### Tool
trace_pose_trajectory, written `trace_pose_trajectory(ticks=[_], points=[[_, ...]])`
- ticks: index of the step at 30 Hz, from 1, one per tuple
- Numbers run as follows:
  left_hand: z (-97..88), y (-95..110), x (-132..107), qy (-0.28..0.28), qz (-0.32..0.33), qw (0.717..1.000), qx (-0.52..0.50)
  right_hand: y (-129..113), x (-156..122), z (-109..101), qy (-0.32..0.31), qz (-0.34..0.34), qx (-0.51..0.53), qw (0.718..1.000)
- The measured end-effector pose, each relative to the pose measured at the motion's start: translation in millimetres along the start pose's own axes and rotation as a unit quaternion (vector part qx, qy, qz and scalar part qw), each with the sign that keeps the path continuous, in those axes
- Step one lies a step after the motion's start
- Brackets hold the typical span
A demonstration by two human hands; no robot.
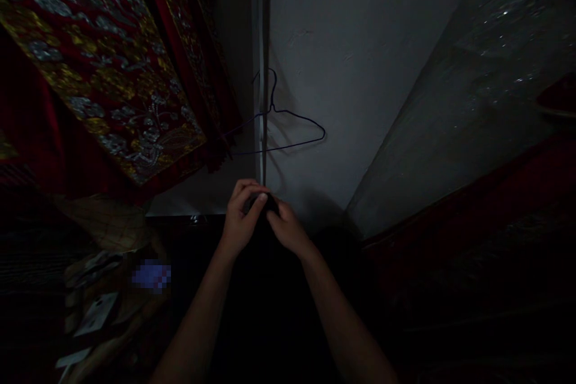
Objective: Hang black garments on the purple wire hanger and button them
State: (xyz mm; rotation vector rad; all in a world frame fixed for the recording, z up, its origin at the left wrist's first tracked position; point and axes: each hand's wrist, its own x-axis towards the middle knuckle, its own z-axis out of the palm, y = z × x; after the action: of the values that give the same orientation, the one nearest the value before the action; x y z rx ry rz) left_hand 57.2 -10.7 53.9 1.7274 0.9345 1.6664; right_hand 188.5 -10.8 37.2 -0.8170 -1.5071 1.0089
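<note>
My left hand (243, 213) and my right hand (288, 227) meet low in the middle of the head view. Between their fingers is a small black thing (272, 203); in the dimness its kind cannot be made out. The left thumb presses on its near side while the other left fingers curl over it. My right thumb and fingers close on its right side. Just beyond the hands, a thin dark wire hanger (272, 108) hangs against a narrow upright strip (261, 24).
At the left hangs red cloth with gold and silver embroidery (108, 84). A pale wall (351, 42) stands ahead, and shiny plastic sheeting (486, 72) covers the right side. Dark red cloth (468, 210) lies below it. A brownish bag-like thing (94, 270) sits at lower left.
</note>
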Motion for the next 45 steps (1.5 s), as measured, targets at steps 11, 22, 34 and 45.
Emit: trace_pose_trajectory(ticks=[11,22,34,45], points=[[-53.8,-52,-6,-0.268,-0.221,0.927,0.139,-10,127,-60,0.09,-0.124,-0.057,0.987],[-145.3,-35,40,-0.2,-0.157,0.909,0.331,8,106,-134,0.054,0.009,-0.202,0.978],[-96.0,33,127,-0.16,0.156,0.918,0.327,-29,65,-116,0.013,-0.02,-0.259,0.966],[-111.9,14,156,-0.123,0.198,0.876,0.423,-59,68,-179,0.239,-0.125,-0.266,0.925]])
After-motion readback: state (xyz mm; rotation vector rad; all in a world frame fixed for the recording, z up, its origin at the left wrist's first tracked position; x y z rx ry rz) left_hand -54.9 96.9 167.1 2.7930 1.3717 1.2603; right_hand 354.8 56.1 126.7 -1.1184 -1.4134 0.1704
